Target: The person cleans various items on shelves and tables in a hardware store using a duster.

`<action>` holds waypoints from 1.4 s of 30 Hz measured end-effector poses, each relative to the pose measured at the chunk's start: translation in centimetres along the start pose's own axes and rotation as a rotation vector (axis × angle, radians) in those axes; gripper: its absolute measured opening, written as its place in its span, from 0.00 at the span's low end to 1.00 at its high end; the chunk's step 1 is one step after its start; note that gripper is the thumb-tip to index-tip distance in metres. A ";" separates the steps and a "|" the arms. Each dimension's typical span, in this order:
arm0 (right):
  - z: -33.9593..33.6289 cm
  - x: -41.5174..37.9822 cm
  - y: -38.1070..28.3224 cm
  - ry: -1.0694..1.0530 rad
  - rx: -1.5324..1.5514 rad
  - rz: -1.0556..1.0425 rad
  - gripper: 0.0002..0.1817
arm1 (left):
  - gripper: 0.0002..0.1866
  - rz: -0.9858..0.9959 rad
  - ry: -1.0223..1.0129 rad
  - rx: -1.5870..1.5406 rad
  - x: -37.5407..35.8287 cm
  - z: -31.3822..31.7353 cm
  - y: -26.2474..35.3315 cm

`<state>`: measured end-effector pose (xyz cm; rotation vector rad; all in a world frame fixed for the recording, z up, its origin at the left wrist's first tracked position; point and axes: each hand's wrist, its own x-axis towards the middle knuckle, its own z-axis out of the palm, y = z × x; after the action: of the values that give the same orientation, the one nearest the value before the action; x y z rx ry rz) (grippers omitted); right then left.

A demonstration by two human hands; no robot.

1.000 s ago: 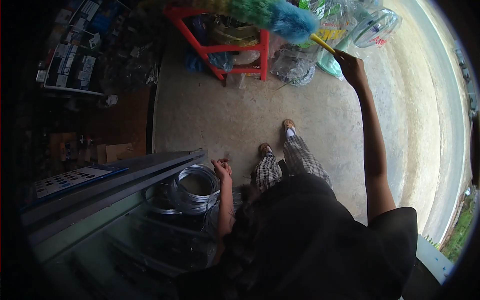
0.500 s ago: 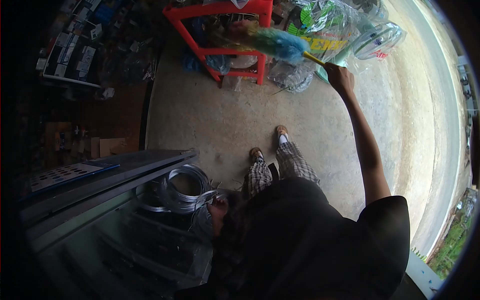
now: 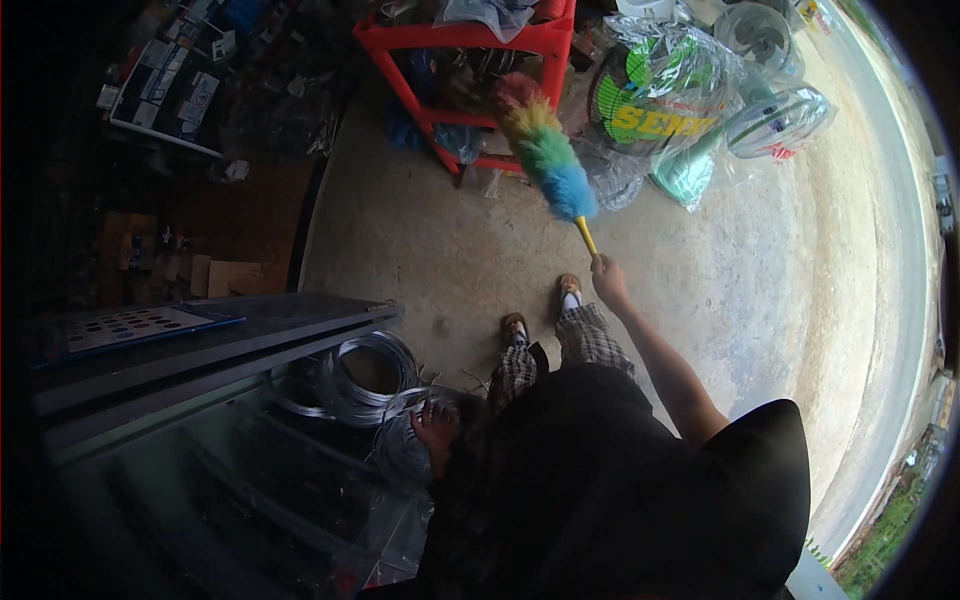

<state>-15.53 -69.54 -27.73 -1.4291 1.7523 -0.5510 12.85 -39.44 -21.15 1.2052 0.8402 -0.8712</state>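
red rack (image 3: 470, 40) | wrapped fans (image 3: 690, 110) | concrete floor (image 3: 480, 240)

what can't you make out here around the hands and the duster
Head view:
- left hand on the wire coils: fingers partly hidden by the dark clothing, grip unclear.
- right hand: too small to see its fingers on the duster handle.
- red rack: top cut by the frame edge.

The duster (image 3: 545, 155) rises from the right hand (image 3: 607, 282), which is out in front of the person's feet (image 3: 540, 308), with its head reaching the shelf rack (image 3: 470, 40) ahead. Wrapped fans (image 3: 700, 110) stand to the right of the rack. The left hand (image 3: 436, 425) rests on wire coils (image 3: 375, 375) lying on the floor (image 3: 420, 240), beside the glass counter (image 3: 210, 400) at the left.
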 end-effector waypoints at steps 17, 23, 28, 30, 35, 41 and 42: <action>0.1 6.2 -8.0 -0.088 -0.297 -0.003 0.25 | 0.26 -0.095 -0.227 0.267 6.4 -2.2 -1.3; -5.7 7.7 -7.6 0.082 -0.270 -0.157 0.25 | 0.26 -0.066 -0.233 0.444 6.0 0.0 -0.9; 2.8 5.7 -7.4 0.051 -0.108 -0.012 0.25 | 0.26 -0.057 -0.259 0.611 6.3 0.9 -0.2; 6.3 2.4 -5.4 -0.145 -0.127 -0.037 0.25 | 0.26 -0.048 -0.283 0.697 6.8 1.1 0.3; 1.2 -3.3 -5.3 -0.169 0.095 0.197 0.26 | 0.26 -0.090 -0.352 0.938 8.2 0.2 1.4; -3.6 -12.7 -2.6 -0.113 0.012 0.283 0.24 | 0.26 -0.188 -0.433 1.229 10.5 -1.4 3.0; -3.8 -13.3 -2.8 -0.086 -0.042 0.269 0.24 | 0.26 -0.176 -0.429 1.220 10.9 -0.9 3.4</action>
<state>-16.10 -58.16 -19.35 -1.2007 1.8572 -0.3069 20.57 -39.27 -29.67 1.8623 -0.0305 -1.8282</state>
